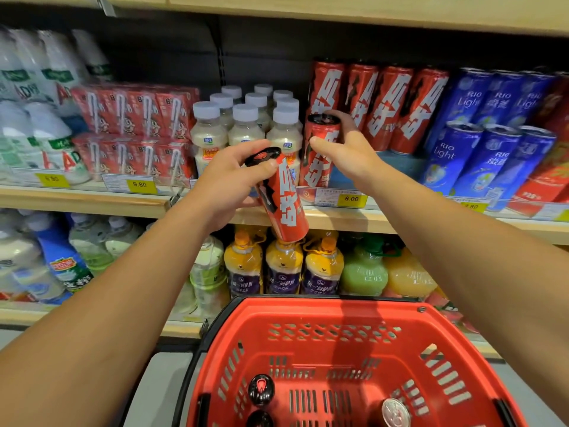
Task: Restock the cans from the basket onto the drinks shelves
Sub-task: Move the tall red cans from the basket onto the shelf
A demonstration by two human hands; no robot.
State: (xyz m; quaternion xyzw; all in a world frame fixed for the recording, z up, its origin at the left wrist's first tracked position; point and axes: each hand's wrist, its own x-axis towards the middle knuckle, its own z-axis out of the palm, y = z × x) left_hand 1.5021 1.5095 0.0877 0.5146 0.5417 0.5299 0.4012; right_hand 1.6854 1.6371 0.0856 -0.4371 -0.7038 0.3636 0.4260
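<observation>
Right at the person's feet sits the red basket [348, 362], its slotted walls bright under the shop lights, and down on its floor stand a few cans seen from above: a black-and-red can top [261, 389] near the left wall, a second dark top [259, 420] just below it at the bottom edge of view, and a silver can top [396, 412] toward the right wall. Both bare forearms reach up and out over the basket toward the shelves. The left hand [228, 180] has its fingers and thumb curled round a red can [281, 195], gripping near the black lid, and the can is tilted, lid toward the hand and base hanging out past the front edge of the middle shelf [92, 201], above the orange-capped bottles [284, 266] on the shelf below. Just beyond, the right hand [346, 149] is wrapped round a second red can [320, 152], thumb at the front, fingers round behind its rim; that can stands upright at the front edge of the middle shelf, just right of the white-capped milky bottles [246, 124] and just in front of the row of matching red cans [378, 103]. To the right of those stand the blue cans [480, 149], two rows deep. A yellow price tag [351, 198] reading 6.00 is on the shelf lip below the right hand. Further left along that shelf, red cartons [135, 124] are stacked two high, with tall white bottles [34, 97] at the far left end.
</observation>
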